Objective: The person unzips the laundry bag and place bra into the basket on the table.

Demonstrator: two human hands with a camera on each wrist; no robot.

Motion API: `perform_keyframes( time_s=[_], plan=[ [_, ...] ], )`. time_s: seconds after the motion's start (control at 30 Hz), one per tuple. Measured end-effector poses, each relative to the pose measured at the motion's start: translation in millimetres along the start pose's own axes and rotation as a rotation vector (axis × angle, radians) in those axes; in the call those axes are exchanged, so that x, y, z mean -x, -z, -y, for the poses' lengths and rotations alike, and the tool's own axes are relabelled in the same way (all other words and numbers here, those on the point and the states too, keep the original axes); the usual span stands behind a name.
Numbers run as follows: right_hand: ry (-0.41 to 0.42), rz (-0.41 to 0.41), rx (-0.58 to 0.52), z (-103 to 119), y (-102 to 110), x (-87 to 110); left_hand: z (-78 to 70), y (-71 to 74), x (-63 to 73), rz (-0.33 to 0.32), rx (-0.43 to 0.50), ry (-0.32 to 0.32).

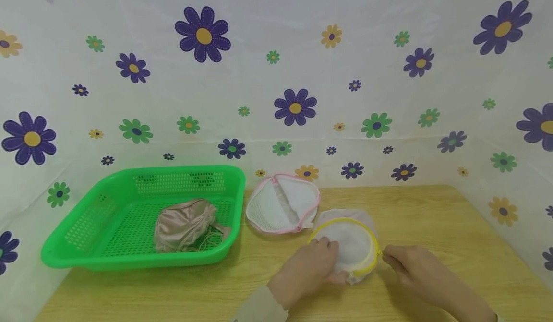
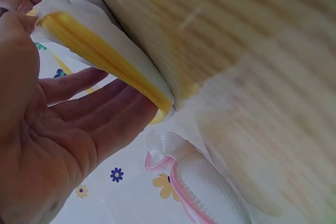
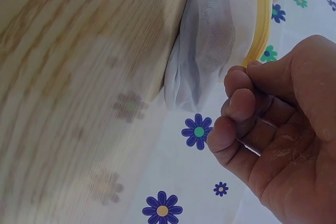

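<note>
A round white mesh laundry bag (image 1: 352, 245) with a yellow zipper rim lies on the wooden table in the head view. My left hand (image 1: 307, 267) holds its near left side, the fingers over the top and the thumb low at the front edge. In the left wrist view, the fingers (image 2: 115, 106) reach behind the yellow zipper (image 2: 100, 48). At the bag's right side, my right hand (image 1: 416, 267) pinches the zipper's end between thumb and forefinger. The right wrist view shows those fingertips (image 3: 239, 80) at the yellow zipper; the pull itself is mostly hidden.
A second mesh laundry bag (image 1: 263, 209) with pink trim lies behind, to the left. Farther left stands a green plastic basket (image 1: 125, 216), holding a satiny beige lace-trimmed garment (image 1: 186, 223). A flower-printed white sheet (image 1: 255, 82) hangs around the table (image 1: 414, 211).
</note>
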State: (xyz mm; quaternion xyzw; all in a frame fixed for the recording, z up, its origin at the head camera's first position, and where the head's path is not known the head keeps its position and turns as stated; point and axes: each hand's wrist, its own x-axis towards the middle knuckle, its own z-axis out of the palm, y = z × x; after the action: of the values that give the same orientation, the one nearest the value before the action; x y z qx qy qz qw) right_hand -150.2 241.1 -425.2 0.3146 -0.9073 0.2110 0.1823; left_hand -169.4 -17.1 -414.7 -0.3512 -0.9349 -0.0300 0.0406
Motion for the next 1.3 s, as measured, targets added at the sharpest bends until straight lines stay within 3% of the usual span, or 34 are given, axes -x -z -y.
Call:
perform_keyframes(
  time_s=[0.23,0.93,1.3],
  plan=[
    [0.019,-0.013,0.028,1.6,-0.4,-2.6,2.5,1.6,-1.0,0.003,-0.052,-0.016],
    [0.024,0.017,-0.029,8.1,-1.8,-0.4,8.1,2.8,-2.6,0.005,-0.018,-0.015],
    [0.046,-0.005,-0.031,9.4,-3.2,1.6,7.8,2.6,-3.4,0.0,-0.001,-0.01]
  ],
)
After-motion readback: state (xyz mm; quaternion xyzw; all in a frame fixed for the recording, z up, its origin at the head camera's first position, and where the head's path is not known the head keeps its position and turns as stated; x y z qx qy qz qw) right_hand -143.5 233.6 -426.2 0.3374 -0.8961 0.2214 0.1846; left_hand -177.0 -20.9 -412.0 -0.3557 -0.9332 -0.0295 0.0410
